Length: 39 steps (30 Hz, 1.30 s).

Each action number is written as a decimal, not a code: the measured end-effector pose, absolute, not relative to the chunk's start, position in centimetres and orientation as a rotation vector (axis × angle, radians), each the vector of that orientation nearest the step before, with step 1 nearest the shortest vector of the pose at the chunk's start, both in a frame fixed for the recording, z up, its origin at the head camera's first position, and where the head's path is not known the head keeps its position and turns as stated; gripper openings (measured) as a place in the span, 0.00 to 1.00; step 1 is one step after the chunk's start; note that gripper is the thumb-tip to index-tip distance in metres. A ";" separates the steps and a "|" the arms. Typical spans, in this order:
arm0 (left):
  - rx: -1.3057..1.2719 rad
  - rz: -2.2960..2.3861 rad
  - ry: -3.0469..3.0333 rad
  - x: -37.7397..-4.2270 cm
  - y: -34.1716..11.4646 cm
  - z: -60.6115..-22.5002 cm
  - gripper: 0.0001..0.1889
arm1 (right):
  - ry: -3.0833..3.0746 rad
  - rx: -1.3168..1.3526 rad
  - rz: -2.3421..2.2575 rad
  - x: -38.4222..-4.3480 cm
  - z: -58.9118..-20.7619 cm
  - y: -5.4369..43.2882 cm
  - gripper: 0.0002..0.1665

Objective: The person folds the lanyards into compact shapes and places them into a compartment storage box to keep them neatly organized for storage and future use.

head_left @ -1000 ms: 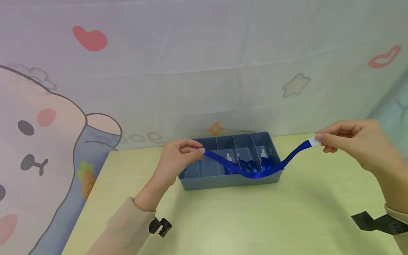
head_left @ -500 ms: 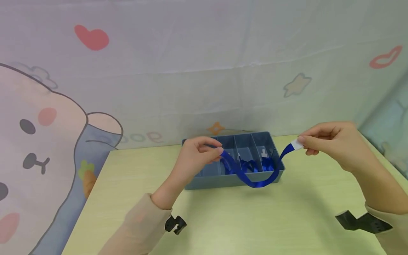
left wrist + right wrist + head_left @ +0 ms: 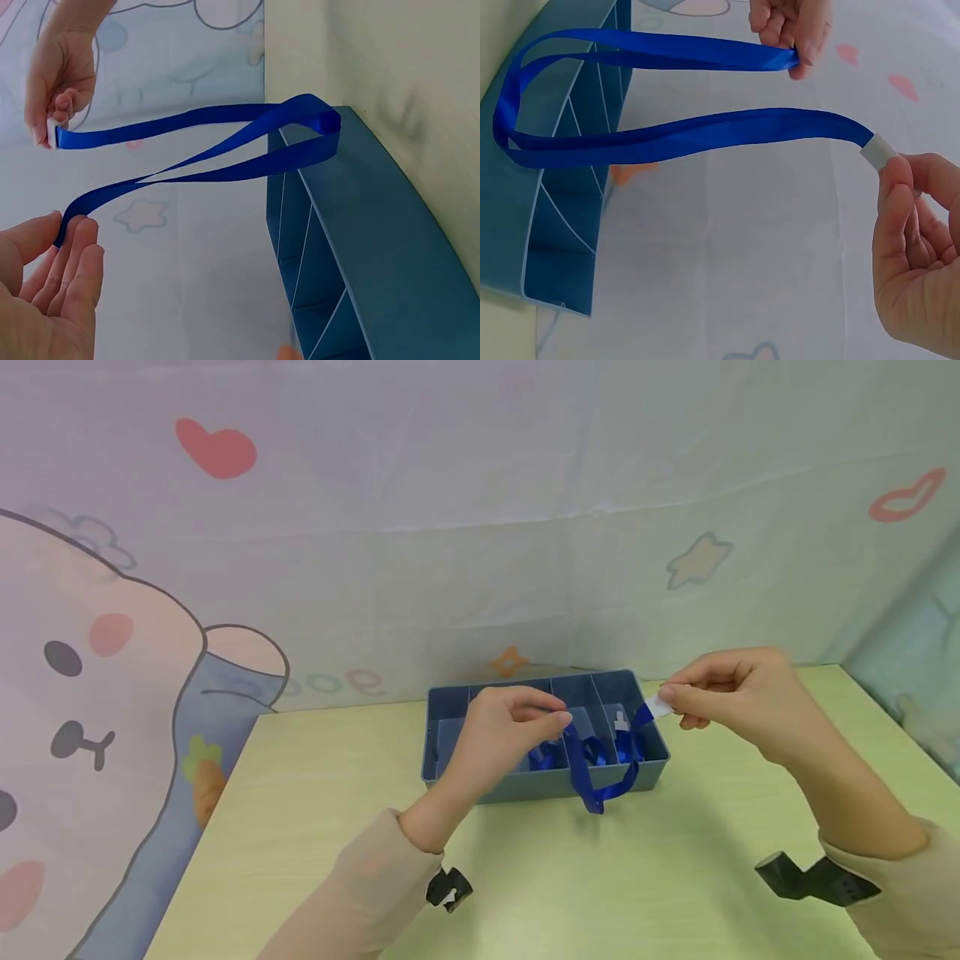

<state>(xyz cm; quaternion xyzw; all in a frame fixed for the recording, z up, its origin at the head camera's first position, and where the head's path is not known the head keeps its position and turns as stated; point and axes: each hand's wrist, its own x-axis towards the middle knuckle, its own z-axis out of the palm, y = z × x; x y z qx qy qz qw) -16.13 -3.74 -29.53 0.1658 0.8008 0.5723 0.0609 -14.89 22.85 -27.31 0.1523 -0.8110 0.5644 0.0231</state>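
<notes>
A blue ribbon lanyard (image 3: 581,768) with a white plastic end piece (image 3: 659,705) hangs in a loop between my hands, above the front of a blue-grey divided box (image 3: 517,791). My left hand (image 3: 498,735) pinches the folded ribbon between thumb and fingers. At the other side, my right hand (image 3: 738,700) pinches the white end piece. In the right wrist view the lanyard (image 3: 705,129) droops as a doubled strap past the box wall (image 3: 514,217). Whether the strap touches the box cannot be told.
More blue lanyards (image 3: 630,745) with white ends lie in the right-hand compartments of the box. The box stands at the back of a pale yellow-green table (image 3: 585,885). A printed cloth (image 3: 450,527) hangs right behind it.
My hands have come closer together, the left moving right and the right moving left. The lanyard, stretched wide before, now sags in a narrower, deeper loop. The box has stayed put.
</notes>
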 end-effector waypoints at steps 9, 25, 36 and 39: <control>0.581 1.644 2.519 -16.0 -2.6 -29.9 0.08 | -2.487 0.475 1.789 -15.0 -27.5 22.0 0.02; 0.803 1.554 2.719 -15.0 -0.6 -29.2 0.11 | -2.612 0.412 1.658 -14.9 -27.3 18.4 0.17; 0.838 1.654 2.725 -15.2 -0.3 -30.0 0.14 | -2.561 0.428 1.787 -15.2 -27.3 16.6 0.19; 0.826 1.625 2.782 -15.2 -0.3 -30.0 0.10 | -2.553 0.442 1.789 -15.3 -27.4 16.2 0.19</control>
